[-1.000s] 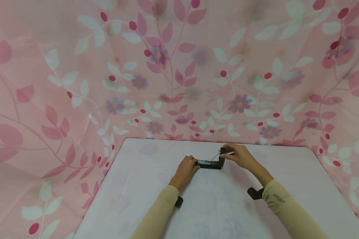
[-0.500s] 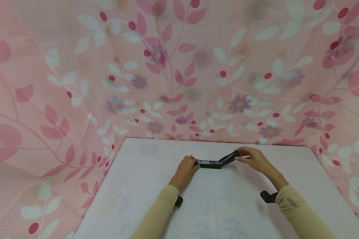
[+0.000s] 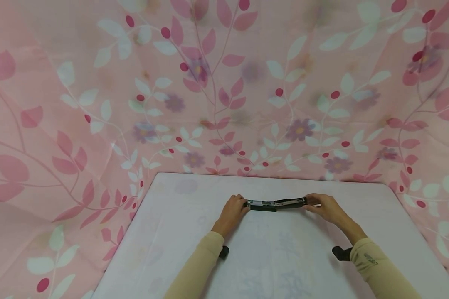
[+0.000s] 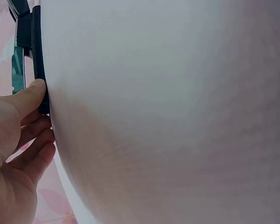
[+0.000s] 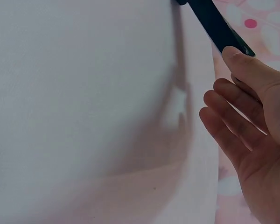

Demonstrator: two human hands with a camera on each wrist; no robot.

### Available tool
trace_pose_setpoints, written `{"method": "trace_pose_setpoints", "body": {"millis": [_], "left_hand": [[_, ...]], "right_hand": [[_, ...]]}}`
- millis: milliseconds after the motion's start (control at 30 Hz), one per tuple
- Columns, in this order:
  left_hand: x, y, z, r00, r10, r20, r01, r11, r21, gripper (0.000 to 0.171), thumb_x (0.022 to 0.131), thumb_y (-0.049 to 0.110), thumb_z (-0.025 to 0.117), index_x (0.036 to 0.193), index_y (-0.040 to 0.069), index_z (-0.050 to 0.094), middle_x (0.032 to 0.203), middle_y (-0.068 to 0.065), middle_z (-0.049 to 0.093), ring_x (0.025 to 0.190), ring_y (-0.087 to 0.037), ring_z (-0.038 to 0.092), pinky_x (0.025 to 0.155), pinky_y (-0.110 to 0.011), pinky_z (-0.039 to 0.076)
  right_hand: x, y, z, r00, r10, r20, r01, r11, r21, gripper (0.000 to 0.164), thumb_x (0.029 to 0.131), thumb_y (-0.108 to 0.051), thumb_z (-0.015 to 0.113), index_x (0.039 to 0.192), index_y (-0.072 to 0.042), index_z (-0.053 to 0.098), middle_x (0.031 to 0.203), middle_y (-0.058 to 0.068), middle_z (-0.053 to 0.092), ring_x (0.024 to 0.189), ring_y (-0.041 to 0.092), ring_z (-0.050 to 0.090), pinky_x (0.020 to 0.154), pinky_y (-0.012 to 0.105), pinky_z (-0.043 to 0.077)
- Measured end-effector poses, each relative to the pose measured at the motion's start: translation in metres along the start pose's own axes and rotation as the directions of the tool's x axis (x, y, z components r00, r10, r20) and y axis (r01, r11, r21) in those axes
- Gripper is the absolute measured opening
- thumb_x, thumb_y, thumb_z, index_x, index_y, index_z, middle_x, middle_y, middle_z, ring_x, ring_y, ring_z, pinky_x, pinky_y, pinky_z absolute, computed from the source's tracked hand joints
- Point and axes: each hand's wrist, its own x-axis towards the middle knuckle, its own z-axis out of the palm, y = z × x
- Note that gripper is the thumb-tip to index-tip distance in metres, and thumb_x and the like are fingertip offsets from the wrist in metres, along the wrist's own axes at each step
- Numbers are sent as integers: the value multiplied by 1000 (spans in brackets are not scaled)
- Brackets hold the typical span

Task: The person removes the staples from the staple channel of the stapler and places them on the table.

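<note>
A black stapler (image 3: pixel 262 208) lies on the table, folded wide so its base and top arm stretch out almost in one line. My left hand (image 3: pixel 232 211) grips the left end of the base; in the left wrist view the thumb presses on the dark base (image 4: pixel 38 42) beside the metal magazine (image 4: pixel 18 70). At the other side my right hand (image 3: pixel 326 207) pinches the end of the raised top arm (image 3: pixel 291 203), which tilts slightly up from the hinge. The right wrist view has the thumb on the arm's tip (image 5: pixel 219 28), the other fingers loosely spread.
The white-covered table (image 3: pixel 265 265) reaches back to a pink floral cloth (image 3: pixel 224 104) hanging behind and at the sides. Black devices (image 3: pixel 341 253) stick out at both wrists, close over the table.
My right hand has moved right and down, swinging the stapler's top arm from upright over to nearly flat. A thin rod seen slanting between arm and magazine no longer shows. The left hand stayed put.
</note>
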Motion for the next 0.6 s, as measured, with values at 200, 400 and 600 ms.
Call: {"method": "trace_pose_setpoints", "body": {"millis": [200, 400, 600], "left_hand": [[0, 0, 1, 1000, -4, 4, 4, 1000, -3, 24, 92, 25, 69, 110, 10, 73, 106, -3, 67, 99, -18, 58, 89, -32, 51], [-1, -1, 1, 1000, -1, 3, 1, 1000, -1, 23, 92, 25, 69, 109, 9, 73, 105, -3, 67, 98, -17, 58, 89, -31, 51], [-1, -2, 1, 1000, -1, 3, 1, 1000, -2, 24, 92, 26, 69, 110, 9, 73, 106, -2, 67, 98, -17, 58, 89, -31, 51]], "right_hand": [[-2, 2, 2, 1000, 15, 4, -15, 1000, 2, 39, 87, -19, 75, 117, 3, 65, 103, 18, 73, 96, 35, 70, 82, 47, 56], [-2, 1, 3, 1000, 24, 7, -24, 1000, 5, 39, 87, -20, 74, 118, 3, 64, 103, 18, 73, 96, 34, 70, 83, 48, 56], [-3, 1, 4, 999, 32, 6, -31, 999, -13, 41, 87, -21, 74, 119, 3, 64, 103, 19, 73, 94, 35, 71, 84, 51, 55]]}}
